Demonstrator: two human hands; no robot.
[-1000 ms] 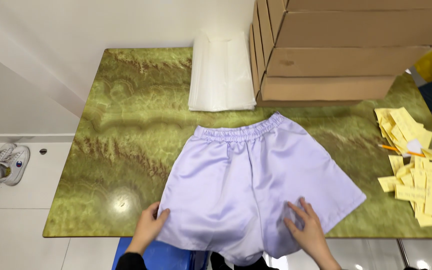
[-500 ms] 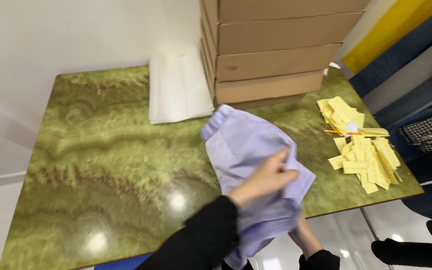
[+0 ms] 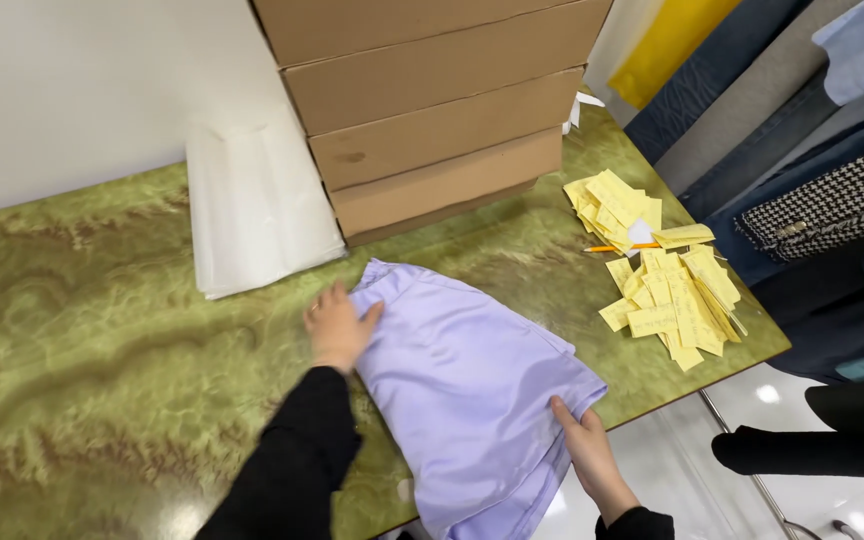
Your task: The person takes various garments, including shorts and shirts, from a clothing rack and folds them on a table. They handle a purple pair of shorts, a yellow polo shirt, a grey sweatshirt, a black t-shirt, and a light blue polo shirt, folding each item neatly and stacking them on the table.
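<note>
Shorts (image 3: 462, 380), looking soft and slippery, are lying folded: left hand (image 3: 337, 325) pressing flat at 10 o'clock, right hand (image 3: 580, 440) fingers pinching the 4 o'clock corner.

Green marbled tabletop (image 3: 102, 330) with garments, bags, boxes and tags laid on it

Folded lilac satin shorts (image 3: 462, 380) are laid at the near edge, overhanging it slightly. A stack of clear plastic bags (image 3: 257, 205) is placed toward the far edge, just beside stacked cardboard boxes (image 3: 432, 130). Yellow paper tags (image 3: 667, 280) are scattered along the right edge, with an orange pencil (image 3: 607, 247) lying among them.
</note>
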